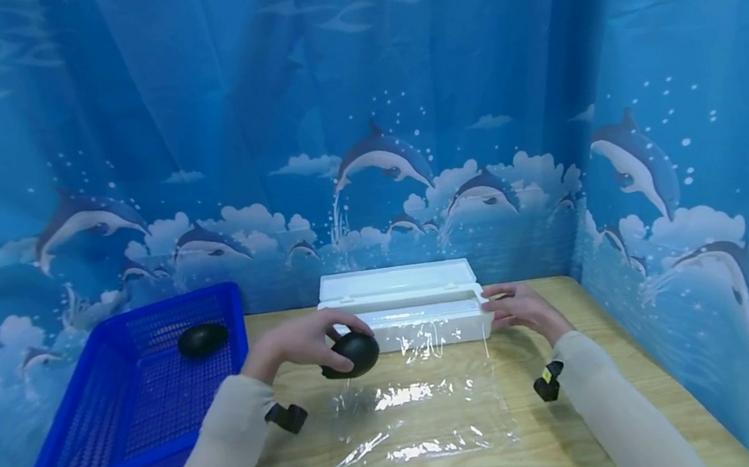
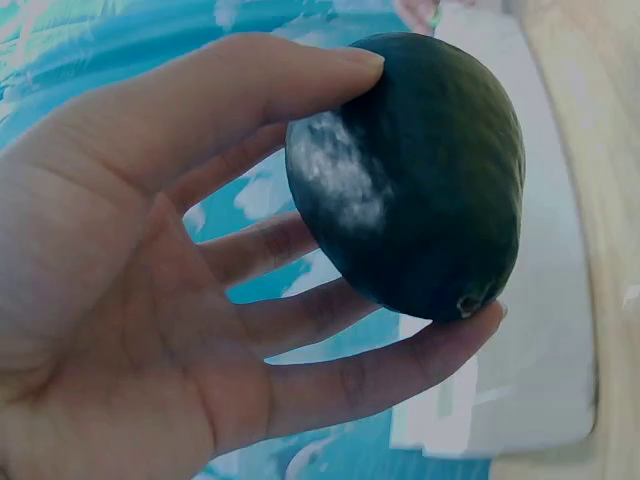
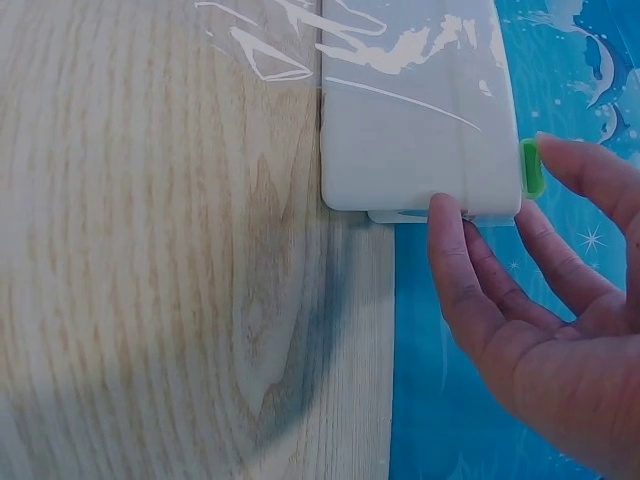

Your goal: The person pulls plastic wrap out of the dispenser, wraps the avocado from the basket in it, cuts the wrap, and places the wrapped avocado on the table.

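Observation:
My left hand (image 1: 306, 340) holds a dark oval fruit (image 1: 359, 352) between thumb and fingers, above the table and in front of a white box (image 1: 437, 332). The left wrist view shows the fruit (image 2: 420, 180) glossy dark green, with a small stem scar. The box's lid (image 1: 395, 280) stands raised at the back. Clear film (image 1: 422, 405) spreads from the box toward the front of the table. At the box's right end, my right hand (image 1: 522, 307) has its fingertips against the end; in the right wrist view one tip touches a green piece (image 3: 532, 168).
A blue plastic basket (image 1: 238, 330) stands at the left with a second dark fruit (image 1: 202, 339) inside. A wooden table (image 1: 544, 445) lies underneath. Behind it hangs a blue curtain (image 1: 265, 123) printed with dolphins. Black devices are strapped at both wrists.

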A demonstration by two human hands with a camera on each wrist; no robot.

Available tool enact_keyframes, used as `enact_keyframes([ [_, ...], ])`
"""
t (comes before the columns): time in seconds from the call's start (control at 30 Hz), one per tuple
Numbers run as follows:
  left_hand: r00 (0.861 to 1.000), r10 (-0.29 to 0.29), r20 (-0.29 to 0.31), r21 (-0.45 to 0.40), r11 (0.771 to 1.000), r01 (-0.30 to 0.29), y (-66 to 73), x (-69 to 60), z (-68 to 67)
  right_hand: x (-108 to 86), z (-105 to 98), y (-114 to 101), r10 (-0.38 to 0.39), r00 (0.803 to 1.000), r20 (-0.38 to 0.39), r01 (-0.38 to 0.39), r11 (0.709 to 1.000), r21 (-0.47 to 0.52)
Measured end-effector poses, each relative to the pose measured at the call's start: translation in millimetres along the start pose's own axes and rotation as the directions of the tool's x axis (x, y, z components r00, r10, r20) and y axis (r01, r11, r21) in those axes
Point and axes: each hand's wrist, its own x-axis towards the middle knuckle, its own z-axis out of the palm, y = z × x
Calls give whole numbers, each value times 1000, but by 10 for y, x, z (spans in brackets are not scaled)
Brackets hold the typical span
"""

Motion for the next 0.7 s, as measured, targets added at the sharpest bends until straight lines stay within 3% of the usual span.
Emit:
enact_keyframes([
  [0.17,998,57,25,21,998,-57,47,208,192,4,3,-7,3,1000,-13,-3,1000,5],
  [0.37,996,69,60,24,997,-70,113,423,411,11,12,6,-2,1000,-25,2,1000,2],
  [0.5,995,63,77,24,998,-65,157,504,530,8,16,11,-7,1000,-24,7,1000,-1],
  [0.7,989,123,77,49,991,-127,194,583,679,-4,24,-7,-10,1000,-29,10,1000,2],
])
